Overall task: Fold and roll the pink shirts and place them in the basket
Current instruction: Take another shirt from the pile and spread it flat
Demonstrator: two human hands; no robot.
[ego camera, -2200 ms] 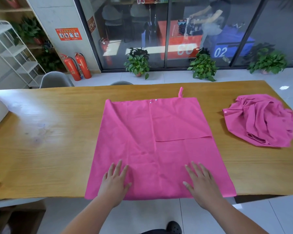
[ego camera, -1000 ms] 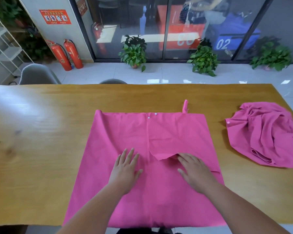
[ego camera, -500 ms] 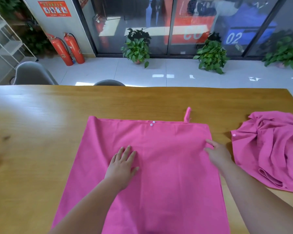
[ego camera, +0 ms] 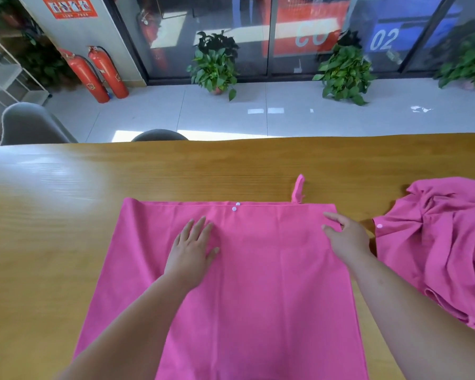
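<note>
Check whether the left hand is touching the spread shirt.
Touching: head view shows the left hand lying flat on the spread shirt.

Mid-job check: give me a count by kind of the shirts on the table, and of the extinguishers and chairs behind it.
Pink shirts: 2, the flat shirt and the crumpled shirt
Fire extinguishers: 2
Chairs: 2, the grey chair and the dark chair
Total: 6
</note>
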